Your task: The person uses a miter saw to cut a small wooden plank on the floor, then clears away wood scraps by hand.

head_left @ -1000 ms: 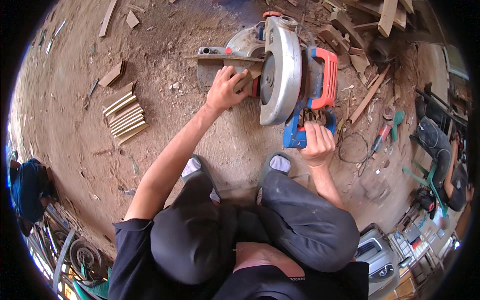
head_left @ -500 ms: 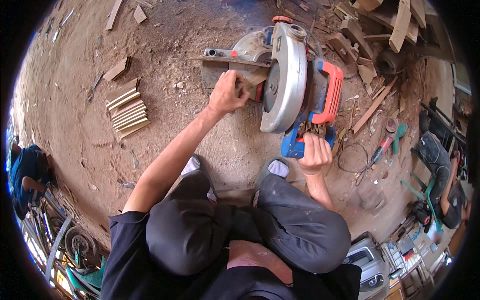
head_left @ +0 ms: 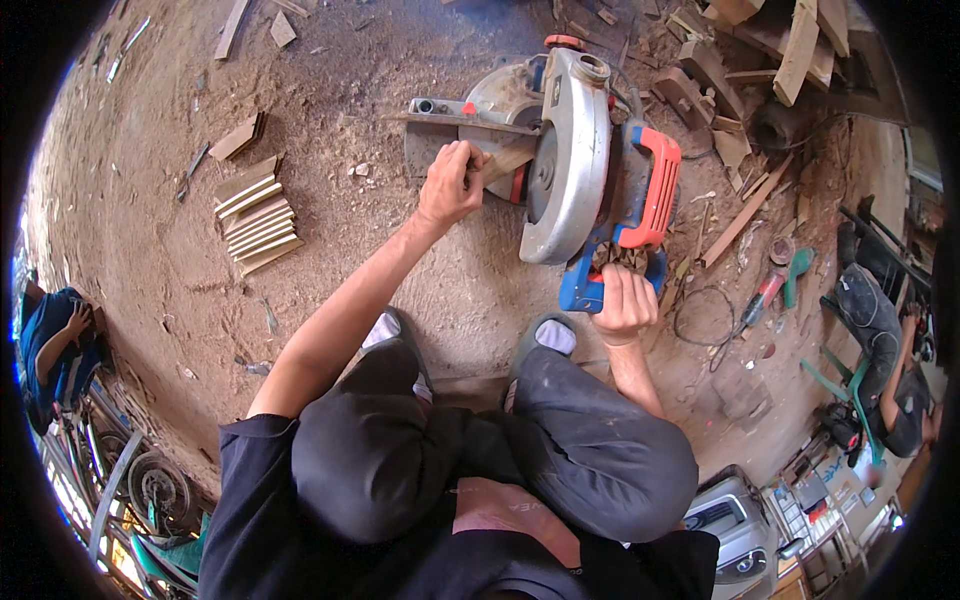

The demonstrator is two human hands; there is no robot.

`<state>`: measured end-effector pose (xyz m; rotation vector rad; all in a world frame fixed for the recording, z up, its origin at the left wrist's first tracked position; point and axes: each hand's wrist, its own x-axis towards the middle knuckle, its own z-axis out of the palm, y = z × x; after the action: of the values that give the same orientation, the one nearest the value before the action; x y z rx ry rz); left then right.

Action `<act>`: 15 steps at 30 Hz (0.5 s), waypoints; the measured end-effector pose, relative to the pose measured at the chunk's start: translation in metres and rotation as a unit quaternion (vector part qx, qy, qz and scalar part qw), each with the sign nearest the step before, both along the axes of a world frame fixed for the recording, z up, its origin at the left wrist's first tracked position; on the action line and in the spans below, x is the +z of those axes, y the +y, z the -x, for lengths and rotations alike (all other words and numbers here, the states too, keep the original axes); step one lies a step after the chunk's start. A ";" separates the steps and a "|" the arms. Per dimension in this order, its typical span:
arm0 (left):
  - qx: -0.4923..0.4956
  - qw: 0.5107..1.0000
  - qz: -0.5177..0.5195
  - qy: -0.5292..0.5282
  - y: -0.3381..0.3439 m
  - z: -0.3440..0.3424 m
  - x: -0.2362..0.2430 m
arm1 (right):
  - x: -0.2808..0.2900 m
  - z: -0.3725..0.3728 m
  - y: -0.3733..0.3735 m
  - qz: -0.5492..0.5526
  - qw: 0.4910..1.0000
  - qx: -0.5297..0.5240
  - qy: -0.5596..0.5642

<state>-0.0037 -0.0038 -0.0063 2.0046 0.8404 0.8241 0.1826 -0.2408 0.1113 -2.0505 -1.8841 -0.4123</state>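
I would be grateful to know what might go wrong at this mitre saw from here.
The bare left hand pins a short wood piece right beside the saw's blade guard, so a slip could bring it to the blade. The person's feet are close under the saw, where offcuts may fall.

- Bare dirt floor (head_left: 330, 120), dusted with sawdust and lit by daylight.
- A fanned stack of thin wood slats (head_left: 255, 213) lies on it at the left.
- Scrap timber (head_left: 770, 50) is heaped at the upper right.
- A bicycle wheel (head_left: 150, 485) shows at the lower left.
- A grey vehicle (head_left: 735, 525) stands at the lower right.
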 end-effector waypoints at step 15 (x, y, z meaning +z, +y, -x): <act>0.007 1.000 0.004 -0.011 0.000 0.009 -0.002 | -0.025 0.007 -0.004 0.013 1.000 -0.012 0.002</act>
<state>-0.0125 -0.0041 -0.0079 1.9821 0.8443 0.8480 0.1753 -0.2449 0.0862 -2.0906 -1.8737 -0.3919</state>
